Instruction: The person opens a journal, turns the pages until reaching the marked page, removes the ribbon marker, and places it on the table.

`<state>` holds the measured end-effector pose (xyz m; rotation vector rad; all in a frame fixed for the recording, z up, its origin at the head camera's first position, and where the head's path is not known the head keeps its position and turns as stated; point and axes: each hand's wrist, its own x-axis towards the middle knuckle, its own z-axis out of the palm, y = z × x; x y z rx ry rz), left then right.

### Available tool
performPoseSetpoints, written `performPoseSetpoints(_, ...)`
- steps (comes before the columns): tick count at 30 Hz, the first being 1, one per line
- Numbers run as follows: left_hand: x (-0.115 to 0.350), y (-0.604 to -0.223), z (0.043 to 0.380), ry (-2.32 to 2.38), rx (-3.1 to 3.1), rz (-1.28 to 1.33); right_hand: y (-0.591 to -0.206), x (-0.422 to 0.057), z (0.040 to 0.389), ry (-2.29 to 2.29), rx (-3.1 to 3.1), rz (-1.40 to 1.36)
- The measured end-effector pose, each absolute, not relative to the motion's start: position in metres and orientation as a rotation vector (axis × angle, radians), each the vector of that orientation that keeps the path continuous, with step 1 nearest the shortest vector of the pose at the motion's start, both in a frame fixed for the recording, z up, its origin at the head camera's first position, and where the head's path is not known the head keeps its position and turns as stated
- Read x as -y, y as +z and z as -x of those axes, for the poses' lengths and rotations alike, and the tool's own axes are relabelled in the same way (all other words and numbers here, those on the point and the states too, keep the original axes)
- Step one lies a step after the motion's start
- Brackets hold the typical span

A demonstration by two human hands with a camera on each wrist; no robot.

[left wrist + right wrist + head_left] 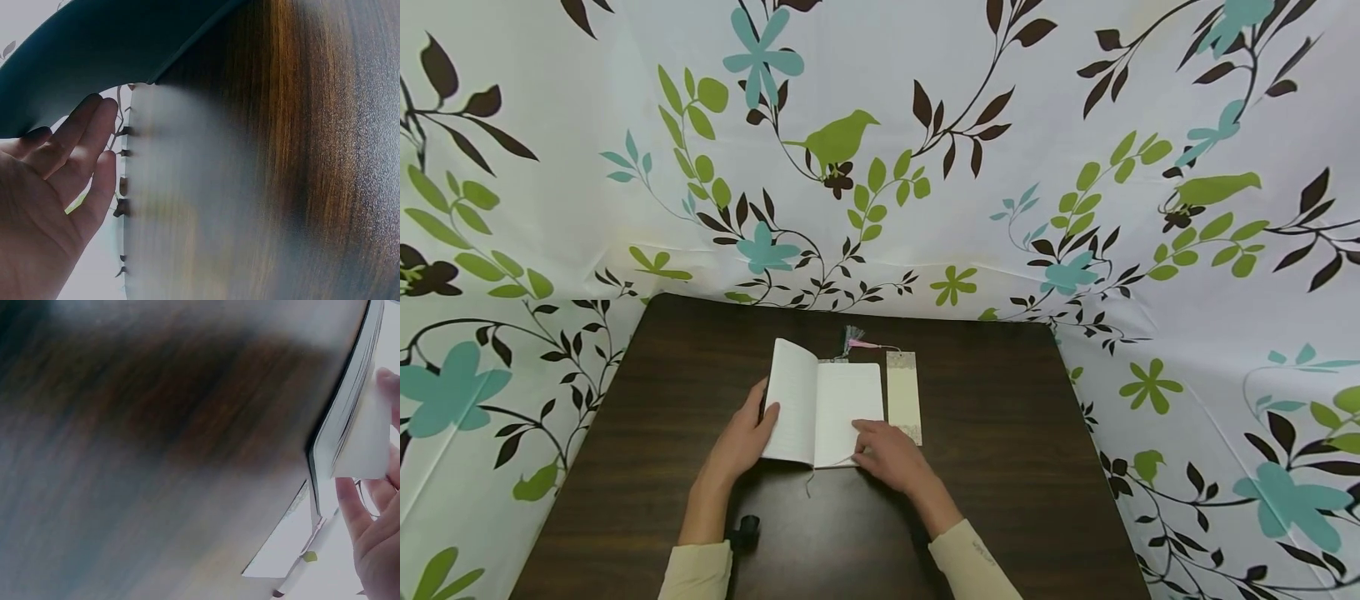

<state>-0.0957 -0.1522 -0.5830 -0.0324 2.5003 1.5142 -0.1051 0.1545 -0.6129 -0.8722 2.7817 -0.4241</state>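
An open notebook (848, 392) with white pages and a dark teal cover (125, 44) lies over the table, its left side tilted up. My left hand (741, 433) grips that left side, thumb on the page and fingers behind the cover. At the lower right corner, my right hand (891, 454) pinches a page (369, 444) between thumb and fingers; part of the fingertips is hidden by the paper. A thin ribbon (809, 483) hangs from the bottom of the spine.
Right of the notebook lies a cream bookmark (903, 396) with a pink tassel (863, 344). A grey tassel (851, 337) pokes out above the notebook. The dark wooden table (1000, 467) meets a leaf-patterned curtain (955, 233). A small black object (747, 531) sits beside my left wrist.
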Motion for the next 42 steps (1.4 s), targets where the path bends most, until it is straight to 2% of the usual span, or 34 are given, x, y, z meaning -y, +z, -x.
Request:
performPoseSetpoints(11,0.150,-0.580,0.096,1.532,-2.469,0.052,-0.613,-0.154,0.097,-0.343,-2.879,0.909)
performPoseSetpoints(20,0.149,-0.580,0.096,1.524,-2.477,0.035,-0.621,-0.159,0.101,-0.598,-3.159,0.618)
performPoseSetpoints(26,0.148,-0.581,0.095,1.517,-2.476,0.031,-0.616,-0.143,0.100,-0.781,-3.154,0.412)
performPoseSetpoints(36,0.144,-0.582,0.089,1.536,-2.444,0.057,-0.613,-0.103,0.088,-0.715,-2.976,0.779)
performPoseSetpoints(42,0.144,-0.584,0.089,1.563,-2.442,0.068,-0.611,-0.092,0.082,-0.713,-2.915,0.893)
